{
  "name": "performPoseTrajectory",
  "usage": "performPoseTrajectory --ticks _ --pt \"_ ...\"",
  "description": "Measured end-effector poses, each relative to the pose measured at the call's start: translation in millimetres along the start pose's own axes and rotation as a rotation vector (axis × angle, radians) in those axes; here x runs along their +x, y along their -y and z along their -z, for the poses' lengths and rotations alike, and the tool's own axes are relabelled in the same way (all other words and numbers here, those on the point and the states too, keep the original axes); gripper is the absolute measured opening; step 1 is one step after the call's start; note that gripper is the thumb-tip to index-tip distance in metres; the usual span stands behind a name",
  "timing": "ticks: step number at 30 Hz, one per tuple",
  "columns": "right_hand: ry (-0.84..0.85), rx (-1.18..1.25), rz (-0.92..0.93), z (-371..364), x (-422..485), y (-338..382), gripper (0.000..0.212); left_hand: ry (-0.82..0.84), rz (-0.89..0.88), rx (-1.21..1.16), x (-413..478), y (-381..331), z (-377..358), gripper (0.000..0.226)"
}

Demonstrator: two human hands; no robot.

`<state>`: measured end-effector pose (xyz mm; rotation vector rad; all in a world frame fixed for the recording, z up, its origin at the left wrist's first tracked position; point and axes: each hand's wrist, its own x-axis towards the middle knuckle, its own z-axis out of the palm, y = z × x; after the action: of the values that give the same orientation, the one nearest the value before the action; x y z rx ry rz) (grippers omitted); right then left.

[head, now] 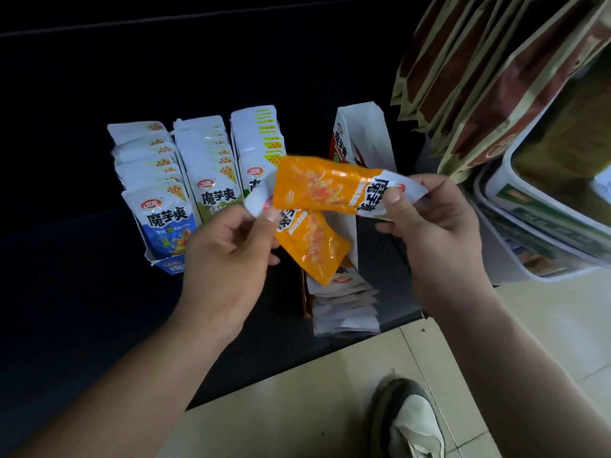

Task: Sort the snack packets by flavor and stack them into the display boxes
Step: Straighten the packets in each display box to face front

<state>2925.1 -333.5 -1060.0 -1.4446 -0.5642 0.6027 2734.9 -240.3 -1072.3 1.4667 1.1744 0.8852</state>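
Head view shows you holding two orange packets above the dark counter (82,292). Your left hand (228,256) pinches the white sealed end of the upper orange packet (317,186) between thumb and fingers. Your right hand (433,233) pinches its other, printed end, thumb on top. The lower orange packet (314,249) hangs from under your left thumb, and how firmly it is caught cannot be told.

Both packets are over the open display box (367,127), whose near end holds a stack of white-backed packets (344,302). To its left stand three filled rows: the blue row (148,166), the green row (208,160) and the lime-topped row (261,143).

Risks noted:
- The lower packet looks weakly held. If you shift your left hand to free the upper one, it may drop, possibly outside the box.
- The white-backed stack lies close to the counter edge, above the tiled floor (297,408). A hard push when loading could send packets over.
- The two packets are crossed. Stacking them unaligned would leave an untidy pile that slides.
- The lime-topped row stands just beside your left hand. A careless sweep could topple it and mix flavors.
- Hanging brown pouches (479,77) crowd your right side. A raised elbow may snag them.
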Motion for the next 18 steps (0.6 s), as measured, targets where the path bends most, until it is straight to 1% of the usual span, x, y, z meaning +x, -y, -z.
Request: performPoseTrajectory --ticks 2,4,5,8,11,13,15,18 --pt "-0.047 -0.030 0.088 5.1 3.4 0.8 0.014 -0.099 0.030 -0.039 3.1 2.6 2.3 0.027" --pt "-0.059 -0.151 0.202 10.5 4.7 0.7 0.013 -0.156 0.050 -0.037 5.0 2.6 5.7 0.029" --pt "-0.033 -0.229 0.260 12.0 4.6 0.7 0.011 -0.161 0.067 -0.035 6.1 4.5 7.2 0.027" --pt "0.142 -0.396 0.405 5.5 1.1 0.1 0.012 -0.101 0.083 -0.031 4.1 6.6 6.3 0.024" --pt "0.289 -0.533 0.498 -7.3 -2.0 -6.1 0.018 -0.071 0.024 -0.001 -1.6 2.7 6.4 0.026" --pt "0.377 -0.613 0.487 -9.8 -0.8 -10.7 0.020 -0.086 -0.050 0.016 -1.4 -2.8 11.8 0.027" --pt "0.460 -0.741 0.430 -9.2 1.3 -15.2 0.025 -0.099 -0.149 0.010 0.8 -12.0 18.7 0.025" --pt "0.560 -0.818 0.323 -8.1 -2.7 -18.9 0.031 -0.079 -0.315 -0.011 2.1 -30.3 23.8 0.009"
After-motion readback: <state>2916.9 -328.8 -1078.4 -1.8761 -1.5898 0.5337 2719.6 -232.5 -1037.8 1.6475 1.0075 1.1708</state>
